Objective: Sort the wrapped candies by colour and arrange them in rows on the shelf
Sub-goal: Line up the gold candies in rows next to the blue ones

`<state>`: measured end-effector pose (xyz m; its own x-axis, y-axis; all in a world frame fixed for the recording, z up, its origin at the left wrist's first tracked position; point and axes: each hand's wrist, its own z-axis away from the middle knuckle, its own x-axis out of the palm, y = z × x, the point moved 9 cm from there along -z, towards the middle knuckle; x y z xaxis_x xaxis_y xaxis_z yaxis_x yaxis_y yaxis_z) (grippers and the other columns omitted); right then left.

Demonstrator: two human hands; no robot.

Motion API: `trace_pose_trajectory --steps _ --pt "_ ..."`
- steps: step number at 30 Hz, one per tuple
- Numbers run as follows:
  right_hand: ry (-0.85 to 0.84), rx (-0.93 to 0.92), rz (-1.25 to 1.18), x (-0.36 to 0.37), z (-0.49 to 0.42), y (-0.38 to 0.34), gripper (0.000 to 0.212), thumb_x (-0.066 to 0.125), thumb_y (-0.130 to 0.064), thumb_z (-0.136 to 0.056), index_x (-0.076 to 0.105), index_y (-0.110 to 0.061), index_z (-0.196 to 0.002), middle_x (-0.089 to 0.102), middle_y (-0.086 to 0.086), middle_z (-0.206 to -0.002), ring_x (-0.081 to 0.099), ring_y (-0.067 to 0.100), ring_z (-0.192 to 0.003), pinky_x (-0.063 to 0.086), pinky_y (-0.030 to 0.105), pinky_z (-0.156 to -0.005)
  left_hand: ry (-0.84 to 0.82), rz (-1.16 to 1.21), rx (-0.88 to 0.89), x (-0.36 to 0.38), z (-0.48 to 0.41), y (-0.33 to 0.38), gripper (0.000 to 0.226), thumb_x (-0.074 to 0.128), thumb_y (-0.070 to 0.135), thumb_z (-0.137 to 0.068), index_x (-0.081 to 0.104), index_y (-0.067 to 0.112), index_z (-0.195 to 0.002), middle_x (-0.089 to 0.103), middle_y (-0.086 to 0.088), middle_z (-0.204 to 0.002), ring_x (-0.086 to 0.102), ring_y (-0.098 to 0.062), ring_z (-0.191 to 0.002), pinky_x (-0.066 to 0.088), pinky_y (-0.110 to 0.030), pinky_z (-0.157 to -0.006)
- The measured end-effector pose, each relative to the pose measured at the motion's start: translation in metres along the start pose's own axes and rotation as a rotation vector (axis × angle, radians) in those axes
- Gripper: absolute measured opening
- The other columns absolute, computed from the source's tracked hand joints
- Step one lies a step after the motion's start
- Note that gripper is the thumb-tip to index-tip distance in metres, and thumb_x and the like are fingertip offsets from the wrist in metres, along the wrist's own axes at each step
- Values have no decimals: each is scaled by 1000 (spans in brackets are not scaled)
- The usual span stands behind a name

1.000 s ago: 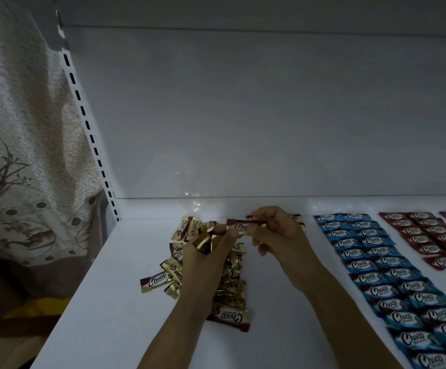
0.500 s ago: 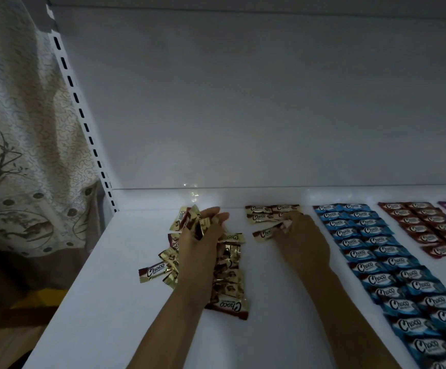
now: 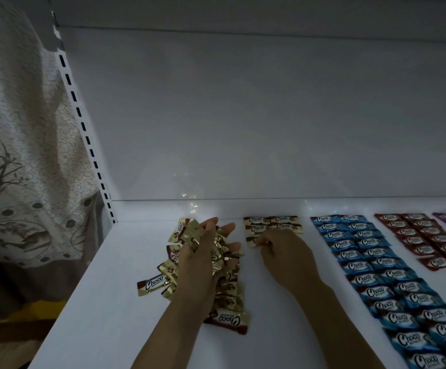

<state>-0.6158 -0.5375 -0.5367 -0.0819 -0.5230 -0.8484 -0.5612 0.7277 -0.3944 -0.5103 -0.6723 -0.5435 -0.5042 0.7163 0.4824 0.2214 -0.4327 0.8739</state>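
Gold candies lie in a loose pile on the shelf under the left hand, whose grip is apart, fingers spread fairly straight over the wrappers. The right hand has its grip pinched on one gold candy just below the two short gold rows. To do this well, I would set it flat, logo up, edge touching the candy above and matching the spacing of the blue rows, before letting go.

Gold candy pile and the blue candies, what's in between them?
In the head view, the right hand, pinching one gold candy, and a small started block of gold candies lie between the gold candy pile and the blue candies; nearer, bare shelf.
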Motion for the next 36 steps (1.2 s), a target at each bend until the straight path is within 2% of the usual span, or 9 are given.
trace_pose_trajectory --steps 3,5,7,10,15,20,27,30,36 --pt "78 46 -437 -14 0 -13 30 64 -47 -83 64 -29 -107 66 -11 -102 58 2 -91 42 17 -78 -17 -79 7 0 -1 -2 22 56 31 -95 63 12 -105 71 4 -84 69 -7 -70 53 -21 -55" --pt "-54 12 -741 -15 2 -44 49 68 -58 -69 58 -35 -110 63 -16 -103 57 -3 -92 46 15 -77 -4 -47 -22 -3 -3 -5 33 55 37 -93 63 10 -111 69 -1 -90 67 -11 -76 51 -24 -61" --pt "-162 -126 -657 -11 10 -76 50 73 -56 -70 54 -36 -112 56 -19 -111 52 -5 -103 42 13 -83 -7 58 -73 -6 -4 -11 53 52 52 -86 62 12 -119 67 -8 -109 65 -20 -99 54 -32 -73" --pt "-65 -256 -489 -10 19 -89 44 60 -57 -71 59 -30 -106 49 -17 -116 44 -4 -112 34 9 -88 -55 280 -168 -2 -3 -13 72 51 66 -77 59 12 -124 61 -13 -114 57 -28 -112 55 -42 -83" --pt "105 -74 -706 -12 25 -65 22 67 -42 -70 65 -29 -87 49 -10 -112 48 -4 -107 36 4 -85 -269 268 -173 22 5 -12 44 68 36 -81 60 8 -113 63 -13 -103 60 -25 -104 52 -34 -87" --pt "206 149 -935 -12 25 -25 21 74 -29 -76 71 -18 -94 67 -1 -102 62 9 -98 51 31 -85 -381 259 -197 35 13 -16 38 48 -7 -90 55 1 -126 69 -14 -110 67 -23 -104 56 -32 -87" --pt "275 344 -1157 -15 34 -9 9 66 -14 -86 73 -19 -87 70 -4 -82 60 -3 -68 45 9 -60 -216 207 -207 22 9 -17 26 52 11 -93 65 12 -115 73 -10 -106 72 -20 -88 58 -25 -65" --pt "263 354 -1176 -17 36 -8 10 64 -13 -87 73 -17 -90 58 -16 -56 50 -3 -52 40 11 -52 -141 168 -205 15 8 -16 23 54 18 -94 66 16 -114 72 -9 -107 68 -13 -70 52 -18 -52" --pt "268 356 -1215 -20 40 -11 13 62 -12 -89 70 -21 -93 48 -6 -45 38 4 -41 34 18 -40 -63 279 -193 12 6 -12 21 50 23 -97 64 13 -109 71 -16 -108 65 -12 -59 49 -16 -44"
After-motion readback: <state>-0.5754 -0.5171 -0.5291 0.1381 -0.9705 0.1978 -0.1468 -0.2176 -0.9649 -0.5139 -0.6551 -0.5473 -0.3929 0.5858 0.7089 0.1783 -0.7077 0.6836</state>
